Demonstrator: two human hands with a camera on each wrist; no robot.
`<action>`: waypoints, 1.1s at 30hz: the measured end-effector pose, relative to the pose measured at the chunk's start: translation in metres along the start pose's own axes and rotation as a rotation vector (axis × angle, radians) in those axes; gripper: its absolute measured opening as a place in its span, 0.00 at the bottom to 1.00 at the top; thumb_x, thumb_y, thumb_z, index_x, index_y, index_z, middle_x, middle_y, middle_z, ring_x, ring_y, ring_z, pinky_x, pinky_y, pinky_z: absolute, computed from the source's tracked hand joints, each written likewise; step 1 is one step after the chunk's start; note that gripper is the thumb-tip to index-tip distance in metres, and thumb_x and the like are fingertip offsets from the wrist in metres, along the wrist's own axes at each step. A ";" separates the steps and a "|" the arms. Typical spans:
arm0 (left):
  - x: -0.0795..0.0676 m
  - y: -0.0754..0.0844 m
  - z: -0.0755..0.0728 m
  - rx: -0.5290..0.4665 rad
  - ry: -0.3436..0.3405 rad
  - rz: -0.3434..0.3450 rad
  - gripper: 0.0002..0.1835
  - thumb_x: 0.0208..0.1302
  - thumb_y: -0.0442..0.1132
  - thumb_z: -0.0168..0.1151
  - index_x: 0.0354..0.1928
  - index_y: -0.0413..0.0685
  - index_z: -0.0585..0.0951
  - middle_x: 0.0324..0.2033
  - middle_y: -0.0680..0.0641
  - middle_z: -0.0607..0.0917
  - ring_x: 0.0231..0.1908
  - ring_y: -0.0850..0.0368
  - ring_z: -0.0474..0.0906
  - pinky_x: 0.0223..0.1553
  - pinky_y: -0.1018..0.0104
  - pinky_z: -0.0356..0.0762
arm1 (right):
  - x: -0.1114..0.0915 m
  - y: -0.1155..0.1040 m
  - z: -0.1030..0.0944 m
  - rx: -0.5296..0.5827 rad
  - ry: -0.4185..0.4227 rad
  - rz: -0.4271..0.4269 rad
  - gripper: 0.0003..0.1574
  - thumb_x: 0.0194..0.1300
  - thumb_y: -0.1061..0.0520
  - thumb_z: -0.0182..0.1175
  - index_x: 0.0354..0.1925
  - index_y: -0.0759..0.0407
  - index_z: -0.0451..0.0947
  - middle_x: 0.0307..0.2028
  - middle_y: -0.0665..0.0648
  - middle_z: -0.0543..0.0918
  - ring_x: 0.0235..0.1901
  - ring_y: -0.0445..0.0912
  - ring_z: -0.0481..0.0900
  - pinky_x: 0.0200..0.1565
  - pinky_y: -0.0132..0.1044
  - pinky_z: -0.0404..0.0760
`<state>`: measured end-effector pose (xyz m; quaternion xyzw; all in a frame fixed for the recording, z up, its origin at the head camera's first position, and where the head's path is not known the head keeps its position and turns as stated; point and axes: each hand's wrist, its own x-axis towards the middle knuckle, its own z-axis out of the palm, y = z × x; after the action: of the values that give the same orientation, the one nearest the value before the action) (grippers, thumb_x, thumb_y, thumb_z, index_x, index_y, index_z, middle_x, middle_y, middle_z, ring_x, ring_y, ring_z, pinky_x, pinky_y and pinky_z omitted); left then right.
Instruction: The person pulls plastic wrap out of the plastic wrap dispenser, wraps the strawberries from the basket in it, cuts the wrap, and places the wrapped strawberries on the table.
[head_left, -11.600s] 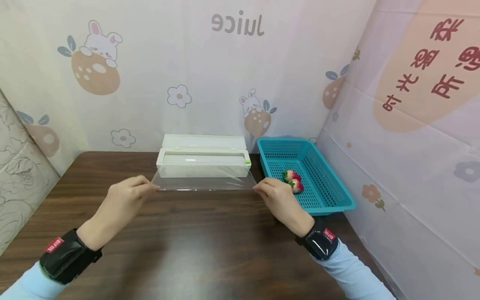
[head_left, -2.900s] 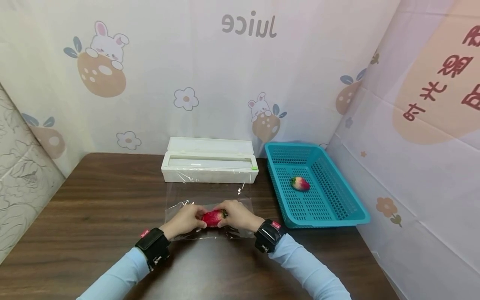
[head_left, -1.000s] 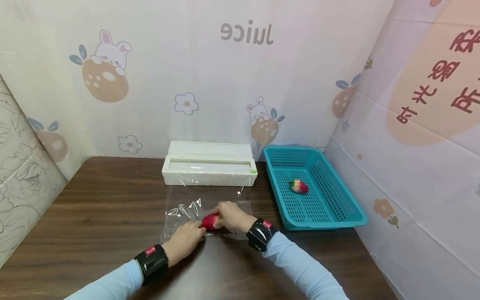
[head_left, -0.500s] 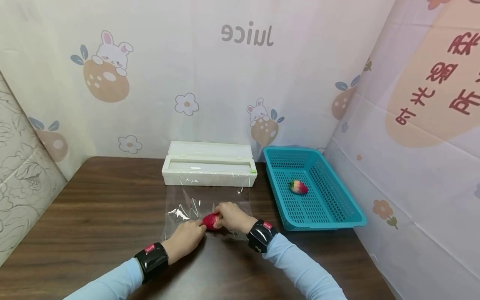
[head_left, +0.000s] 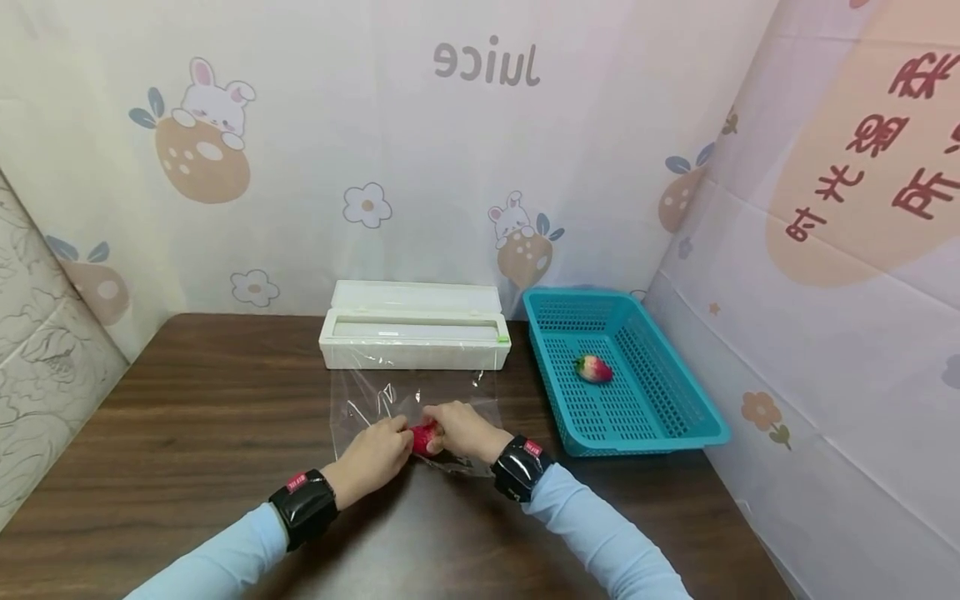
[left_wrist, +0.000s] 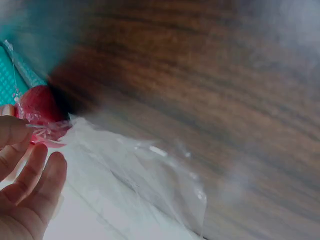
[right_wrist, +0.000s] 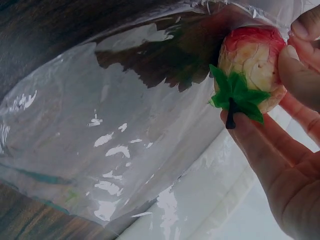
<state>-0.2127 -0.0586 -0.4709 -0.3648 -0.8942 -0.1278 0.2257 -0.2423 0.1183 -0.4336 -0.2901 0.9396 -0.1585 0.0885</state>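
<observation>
In the head view a red strawberry (head_left: 424,438) lies at the near edge of a clear sheet of cling film (head_left: 352,408). My right hand (head_left: 465,432) grips it between thumb and fingers. The right wrist view shows its pale top with green leaves and a dark stem (right_wrist: 231,117). From the left, my left hand (head_left: 373,456) pinches the film at the strawberry's tip. Film (left_wrist: 47,131) is gathered over that red end in the left wrist view. The sheet still runs back to a white wrap dispenser box (head_left: 412,357), whose lid stands up.
A teal plastic basket (head_left: 558,417) stands right of the dispenser, one more strawberry (head_left: 594,369) inside. Everything sits on a dark wooden table (head_left: 187,433). A printed curtain (head_left: 300,142) closes off the back, with others at both sides.
Earlier both hands held the film's edge out, with two strawberries in the basket; one strawberry has since come onto the film. Lately my left hand has moved slightly forward, drawing film over the tip.
</observation>
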 end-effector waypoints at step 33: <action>0.005 -0.012 0.000 -0.225 -0.096 -0.099 0.07 0.48 0.32 0.64 0.19 0.50 0.77 0.23 0.56 0.77 0.22 0.64 0.73 0.23 0.73 0.71 | -0.012 -0.003 0.015 -0.462 0.116 -0.210 0.17 0.55 0.53 0.65 0.42 0.57 0.74 0.37 0.52 0.80 0.35 0.43 0.80 0.39 0.33 0.80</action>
<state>-0.2245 -0.0640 -0.4691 -0.3489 -0.9010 -0.2206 0.1336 -0.2270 0.1190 -0.4453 -0.3890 0.9191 0.0358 -0.0511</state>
